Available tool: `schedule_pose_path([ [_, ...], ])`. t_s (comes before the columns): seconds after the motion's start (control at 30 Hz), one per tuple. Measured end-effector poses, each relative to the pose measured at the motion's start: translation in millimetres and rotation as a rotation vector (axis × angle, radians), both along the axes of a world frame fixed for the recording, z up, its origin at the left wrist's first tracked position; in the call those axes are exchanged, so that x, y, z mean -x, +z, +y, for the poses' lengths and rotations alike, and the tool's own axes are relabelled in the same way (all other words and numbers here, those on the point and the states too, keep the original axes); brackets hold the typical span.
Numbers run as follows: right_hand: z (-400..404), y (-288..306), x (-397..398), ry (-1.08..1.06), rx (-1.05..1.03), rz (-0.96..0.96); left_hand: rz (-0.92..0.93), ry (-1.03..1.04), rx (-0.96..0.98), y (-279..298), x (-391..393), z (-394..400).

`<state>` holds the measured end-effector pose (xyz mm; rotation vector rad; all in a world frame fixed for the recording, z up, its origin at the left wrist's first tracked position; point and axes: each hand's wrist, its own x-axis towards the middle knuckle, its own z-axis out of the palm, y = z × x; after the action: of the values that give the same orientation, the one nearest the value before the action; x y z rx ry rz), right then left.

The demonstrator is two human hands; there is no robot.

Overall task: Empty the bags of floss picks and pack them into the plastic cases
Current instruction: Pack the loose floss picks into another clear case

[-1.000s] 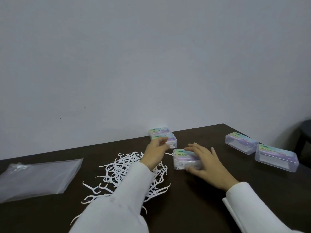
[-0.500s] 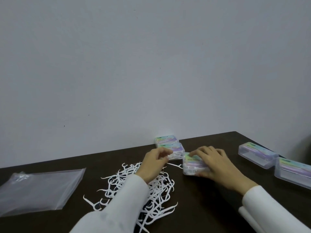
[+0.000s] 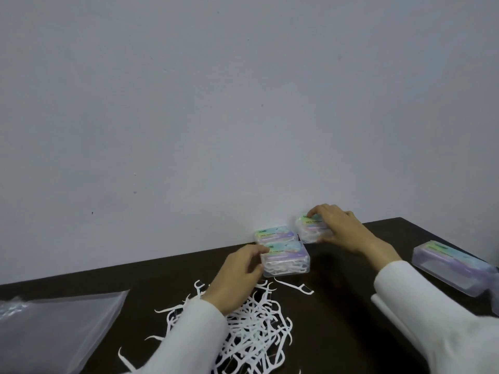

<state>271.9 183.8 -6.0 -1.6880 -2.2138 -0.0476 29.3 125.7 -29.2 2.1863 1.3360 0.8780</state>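
Clear plastic case [image 3: 313, 228] full of picks is now sitting way further back than half a second ago, right hand [image 3: 348, 232] having carried it from the middle of the table [image 3: 351, 306] up against the wall [image 3: 243, 103], just right of the rear case [image 3: 275, 234]. That hand is wrapping over it from the right, fingers [image 3: 321, 210] curling across the top and thumb pressing the near side, so it's clamping the case and not just resting on it. Left hand [image 3: 237, 276] is sitting about where it was, but now it's touching the left end of the front case [image 3: 286, 259], thumb and fingers half curled against that end; can't tell if it's really gripping or only steadying it. The front case is lying just in front of the rear one, touching it, both packed and lidded. The loose pile of picks [image 3: 251, 333] is spreading under and right of the left sleeve [image 3: 189, 344], with one stray pick [image 3: 295, 286] lying just in front of the front case. An empty bag [image 3: 54, 327] is lying flat at far left, well apart from the hands. Another case [image 3: 456, 268] is sitting at the right edge, near the right sleeve [image 3: 432, 319], looking empty.
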Motion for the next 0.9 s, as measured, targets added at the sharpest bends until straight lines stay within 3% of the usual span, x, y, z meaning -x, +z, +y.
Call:
schedule_pose_path([
  [0.23,25.4,-11.0,-1.7,-0.009,0.085,-0.189,0.101,0.028,-0.06,-7.6,6.5,4.5],
  [0.33,27.8,-17.8,0.8,-0.001,0.084,-0.161,0.111,0.05,-0.04,-9.1,7.9,6.1],
  [0.47,28.6,-24.3,8.1,0.001,-0.001,-0.137,0.131,0.051,-0.022,-8.8,6.9,4.4],
  [0.57,24.8,-27.5,9.9,-0.002,-0.114,-0.224,0.116,0.04,-0.032,-5.9,5.8,2.6],
  [0.9,-63.1,-25.4,-22.0,-0.092,0.036,-0.151,0.128,-0.07,-0.054,1.3,-20.4,-29.4],
])
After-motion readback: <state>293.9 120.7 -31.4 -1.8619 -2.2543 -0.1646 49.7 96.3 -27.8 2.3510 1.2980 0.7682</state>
